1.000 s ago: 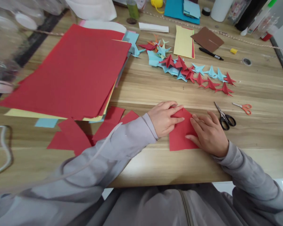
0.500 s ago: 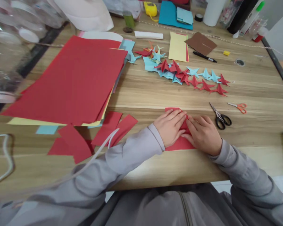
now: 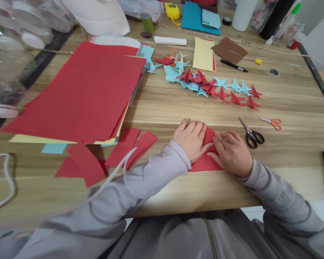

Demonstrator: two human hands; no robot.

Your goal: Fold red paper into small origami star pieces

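A sheet of red paper (image 3: 206,163) lies on the table in front of me, partly folded, with much of it hidden by my hands. My left hand (image 3: 190,138) grips it along its left side, fingers close together and bent over the far edge, thumb resting on the sheet. From the right, my right hand (image 3: 232,153) holds the paper between thumb and fingers. To the right of that hand lie black-handled scissors (image 3: 252,135) and small orange-handled scissors (image 3: 274,123).
Red sheets (image 3: 89,93) are stacked at the left, with cut red pieces (image 3: 86,165) before them. Folded red cranes (image 3: 223,94) and blue cranes (image 3: 235,85) lie beyond my hands. Behind are yellow paper strips (image 3: 202,54), brown paper (image 3: 229,51), a black pen (image 3: 234,66) and a tape measure (image 3: 172,12).
My left hand has shifted left and slightly away from me, to the paper's left edge, uncovering more of the sheet's middle. My right hand stays nearly in place.
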